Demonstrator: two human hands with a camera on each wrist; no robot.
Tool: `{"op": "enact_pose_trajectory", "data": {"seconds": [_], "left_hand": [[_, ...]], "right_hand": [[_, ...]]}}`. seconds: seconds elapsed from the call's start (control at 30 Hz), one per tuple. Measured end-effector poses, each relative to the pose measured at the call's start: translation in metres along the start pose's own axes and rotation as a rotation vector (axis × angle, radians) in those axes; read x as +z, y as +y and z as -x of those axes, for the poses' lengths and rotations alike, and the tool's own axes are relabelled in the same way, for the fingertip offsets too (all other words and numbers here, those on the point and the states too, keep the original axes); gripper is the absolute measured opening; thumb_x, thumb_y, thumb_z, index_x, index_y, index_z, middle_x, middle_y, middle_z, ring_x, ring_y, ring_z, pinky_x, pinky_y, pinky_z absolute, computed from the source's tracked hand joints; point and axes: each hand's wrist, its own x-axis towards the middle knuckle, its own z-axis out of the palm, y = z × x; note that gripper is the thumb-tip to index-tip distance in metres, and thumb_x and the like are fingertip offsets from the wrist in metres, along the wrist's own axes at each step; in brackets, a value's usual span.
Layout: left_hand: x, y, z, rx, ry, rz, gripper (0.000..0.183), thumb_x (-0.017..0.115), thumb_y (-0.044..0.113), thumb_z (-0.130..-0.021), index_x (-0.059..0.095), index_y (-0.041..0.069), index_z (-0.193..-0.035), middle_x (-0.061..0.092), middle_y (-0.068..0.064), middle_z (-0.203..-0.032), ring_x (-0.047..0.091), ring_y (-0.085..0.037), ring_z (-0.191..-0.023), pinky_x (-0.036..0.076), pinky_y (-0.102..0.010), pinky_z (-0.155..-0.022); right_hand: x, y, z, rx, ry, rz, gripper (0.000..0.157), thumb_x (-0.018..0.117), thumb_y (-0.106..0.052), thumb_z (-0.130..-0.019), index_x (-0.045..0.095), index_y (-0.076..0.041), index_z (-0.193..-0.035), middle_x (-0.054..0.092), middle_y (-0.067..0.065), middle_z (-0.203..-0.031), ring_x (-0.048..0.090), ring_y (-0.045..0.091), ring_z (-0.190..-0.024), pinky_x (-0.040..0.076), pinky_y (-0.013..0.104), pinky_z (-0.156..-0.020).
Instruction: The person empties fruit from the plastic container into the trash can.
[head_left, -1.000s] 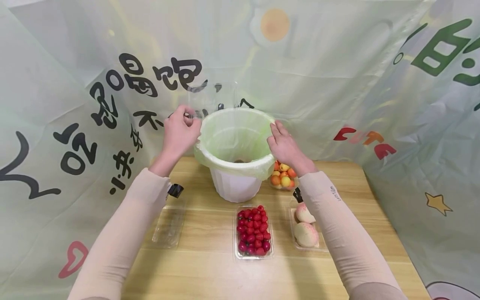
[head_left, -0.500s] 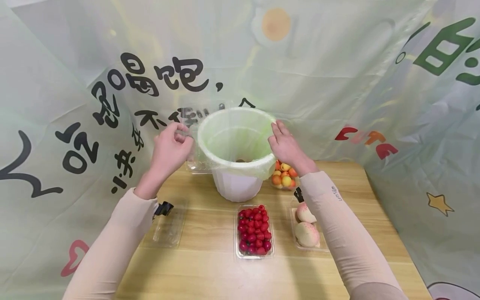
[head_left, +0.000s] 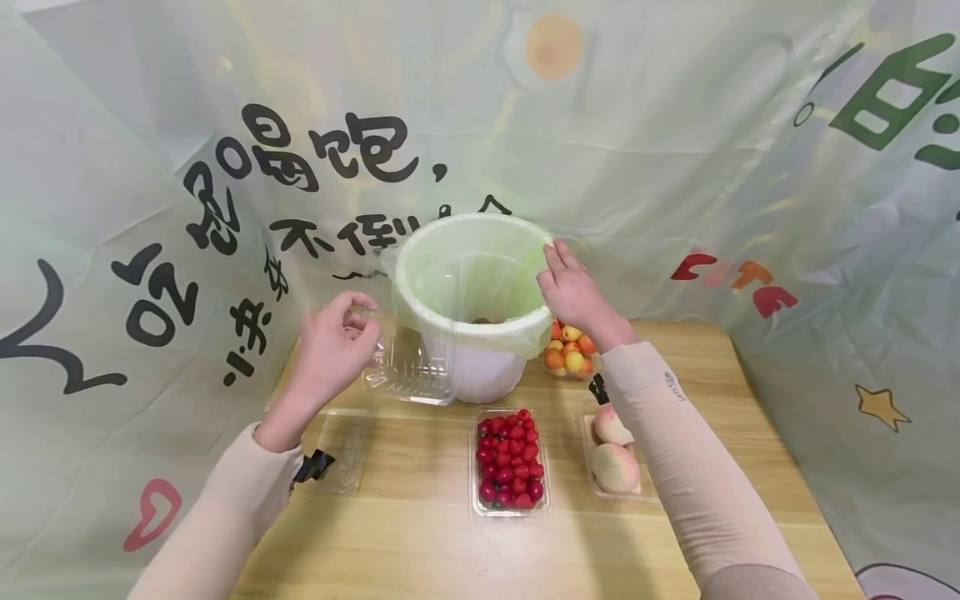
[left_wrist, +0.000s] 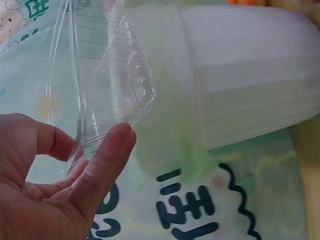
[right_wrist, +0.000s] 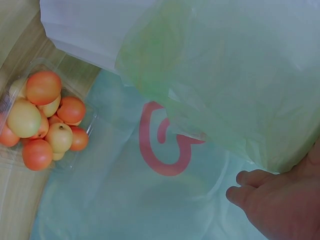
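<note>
My left hand (head_left: 333, 346) pinches a clear plastic fruit container (head_left: 412, 367) by its edge, left of the bin. In the left wrist view, thumb and fingers meet on the rim of this ribbed container (left_wrist: 115, 65), and no fruit shows in it. Over on the right side, my right hand (head_left: 573, 292) holds the rim of a white trash bin (head_left: 483, 375), lined with a pale green bag (head_left: 510, 275). Two fingertips (right_wrist: 239, 192) show outside the bag in the right wrist view; the rest are hidden. Something small and dark lies at the bin's bottom.
In front of the bin stands a box of red berries (head_left: 510, 462). Two peaches (head_left: 615, 467) lie in a tray partly behind my right forearm. Orange and yellow fruits (head_left: 568, 354) fill a box behind it. Another clear container (head_left: 345, 458) lies at left. Printed cloth walls surround the table.
My left hand has moved down and to the left with the clear container, from the bin's far left rim to beside the bin. The right hand stays on the rim.
</note>
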Motion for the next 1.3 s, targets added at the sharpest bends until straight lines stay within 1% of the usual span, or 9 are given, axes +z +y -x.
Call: {"op": "enact_pose_trajectory", "data": {"seconds": [0.1, 0.17, 0.3, 0.53, 0.73, 0.93, 1.03, 1.2, 1.3], "left_hand": [[0.004, -0.008, 0.009, -0.024, -0.011, 0.029, 0.027, 0.057, 0.002, -0.095, 0.062, -0.001, -0.121, 0.074, -0.023, -0.090, 0.072, -0.024, -0.060, 0.063, -0.037, -0.054], [0.006, -0.014, 0.016, -0.048, -0.015, 0.046, 0.029, 0.057, 0.002, -0.095, 0.061, -0.001, -0.123, 0.074, -0.022, -0.091, 0.074, -0.025, -0.063, 0.064, -0.036, -0.056], [0.009, -0.023, 0.030, -0.074, -0.007, 0.056, 0.030, 0.056, 0.001, -0.095, 0.061, 0.000, -0.124, 0.075, -0.023, -0.091, 0.075, -0.035, -0.067, 0.064, -0.033, -0.056], [0.018, -0.041, 0.051, -0.112, -0.017, 0.085, 0.029, 0.058, -0.003, -0.096, 0.062, -0.002, -0.125, 0.075, -0.024, -0.093, 0.074, -0.021, -0.066, 0.064, -0.033, -0.059], [0.030, -0.063, 0.062, -0.144, -0.044, 0.087, 0.026, 0.059, -0.004, -0.095, 0.061, -0.002, -0.121, 0.074, -0.022, -0.090, 0.075, -0.029, -0.069, 0.063, -0.033, -0.057], [0.042, -0.090, 0.069, -0.164, -0.046, 0.016, 0.025, 0.059, -0.004, -0.093, 0.062, -0.001, -0.117, 0.074, -0.023, -0.088, 0.073, -0.032, -0.062, 0.059, -0.029, -0.051], [0.051, -0.102, 0.073, -0.202, -0.063, -0.015, 0.023, 0.059, -0.002, -0.092, 0.063, 0.001, -0.115, 0.074, -0.023, -0.086, 0.073, -0.032, -0.061, 0.059, -0.027, -0.051], [0.064, -0.124, 0.082, -0.248, -0.111, -0.081, 0.023, 0.061, 0.000, -0.093, 0.062, -0.001, -0.116, 0.073, -0.013, -0.078, 0.069, -0.019, -0.057, 0.054, -0.024, -0.049], [0.072, -0.138, 0.086, -0.249, -0.120, -0.119, 0.023, 0.063, 0.001, -0.092, 0.063, -0.003, -0.115, 0.068, -0.006, -0.071, 0.059, -0.011, -0.053, 0.048, -0.023, -0.046]], "right_hand": [[0.000, 0.000, 0.000, 0.001, -0.001, 0.002, 0.070, 0.015, -0.041, -0.109, 0.006, -0.007, -0.169, -0.006, 0.012, -0.179, -0.004, 0.031, -0.166, 0.006, 0.053, -0.134], [0.000, 0.000, 0.001, 0.002, -0.001, 0.002, 0.070, 0.015, -0.041, -0.109, 0.006, -0.007, -0.169, -0.006, 0.012, -0.179, -0.004, 0.031, -0.166, 0.006, 0.053, -0.134], [0.000, -0.001, 0.000, -0.002, 0.007, -0.001, 0.070, 0.016, -0.041, -0.109, 0.007, -0.007, -0.169, -0.005, 0.012, -0.179, -0.003, 0.031, -0.166, 0.007, 0.053, -0.134], [-0.002, -0.001, -0.001, -0.008, 0.008, -0.005, 0.070, 0.018, -0.040, -0.109, 0.008, -0.006, -0.169, -0.005, 0.012, -0.179, -0.002, 0.031, -0.166, 0.007, 0.052, -0.135], [-0.003, -0.001, -0.001, -0.004, 0.002, 0.002, 0.069, 0.017, -0.039, -0.109, 0.008, -0.005, -0.169, -0.005, 0.012, -0.179, -0.003, 0.031, -0.166, 0.006, 0.052, -0.135], [-0.003, -0.001, -0.001, 0.000, -0.003, 0.005, 0.069, 0.017, -0.040, -0.109, 0.008, -0.006, -0.169, -0.006, 0.012, -0.179, -0.002, 0.032, -0.166, 0.006, 0.053, -0.135], [-0.002, -0.001, 0.000, 0.002, -0.002, 0.006, 0.069, 0.017, -0.039, -0.109, 0.008, -0.006, -0.169, -0.005, 0.012, -0.179, -0.002, 0.032, -0.166, 0.005, 0.053, -0.134], [-0.002, -0.001, 0.000, -0.002, -0.002, 0.030, 0.070, 0.016, -0.039, -0.108, 0.008, -0.005, -0.169, -0.004, 0.014, -0.178, -0.001, 0.041, -0.165, 0.001, 0.059, -0.133], [-0.002, -0.002, 0.000, -0.002, -0.005, 0.062, 0.070, 0.015, -0.039, -0.108, 0.008, -0.005, -0.169, -0.004, 0.015, -0.178, -0.001, 0.048, -0.163, -0.001, 0.063, -0.131]]}}
